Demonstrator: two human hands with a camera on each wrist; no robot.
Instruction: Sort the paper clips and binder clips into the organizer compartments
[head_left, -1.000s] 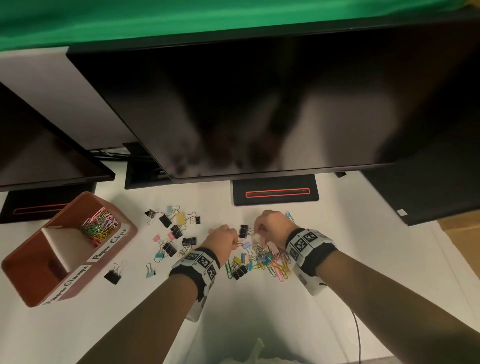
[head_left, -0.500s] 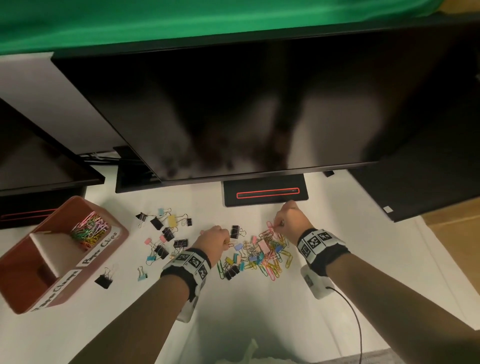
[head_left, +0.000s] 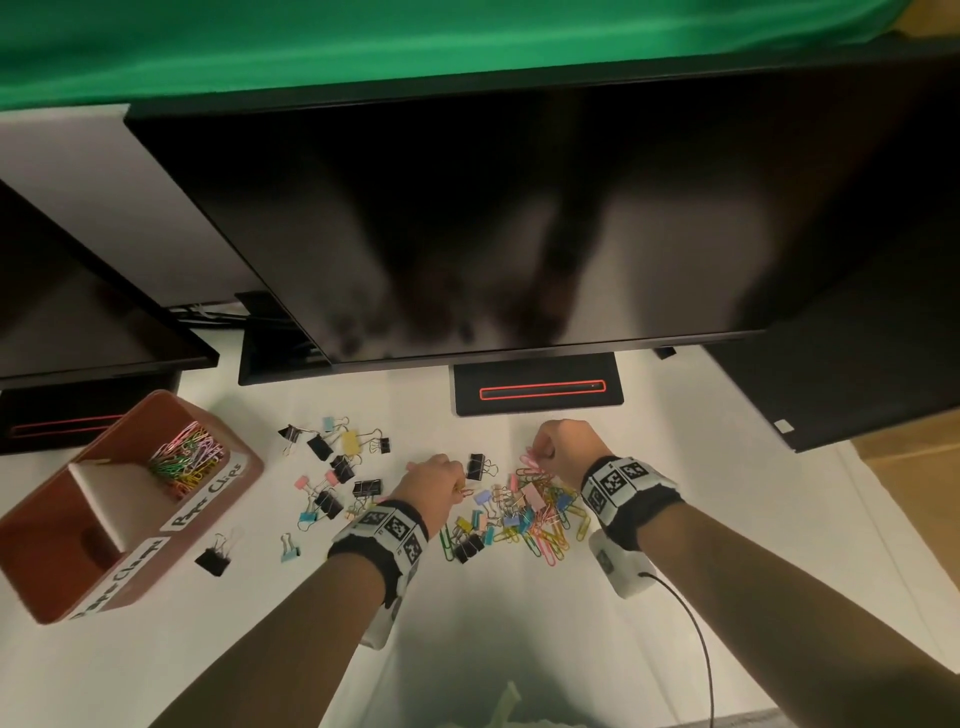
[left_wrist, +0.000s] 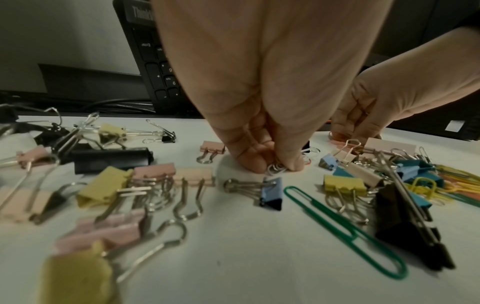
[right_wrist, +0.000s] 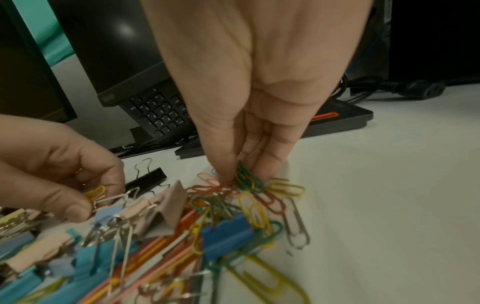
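A mixed pile of coloured paper clips and binder clips (head_left: 524, 512) lies on the white table. My left hand (head_left: 457, 483) pinches small paper clips (left_wrist: 276, 167) at the pile's left edge. My right hand (head_left: 537, 457) pinches a bunch of green and yellow paper clips (right_wrist: 248, 179) at the pile's far edge. The brown organizer (head_left: 47, 566) stands at the left; its far compartment, labelled Paper Clips, holds coloured paper clips (head_left: 184, 460). Loose binder clips (head_left: 332, 467) are scattered between organizer and pile.
A large dark monitor (head_left: 519, 208) overhangs the table, its stand base (head_left: 537, 389) just beyond my hands. A keyboard (right_wrist: 158, 115) leans behind. A second monitor (head_left: 78, 322) is at left. A cable (head_left: 691, 623) trails from my right wrist.
My right hand moved away from the left hand, right and farther, to the pile's far edge and took hold of paper clips. My left hand stayed near the pile's left edge.
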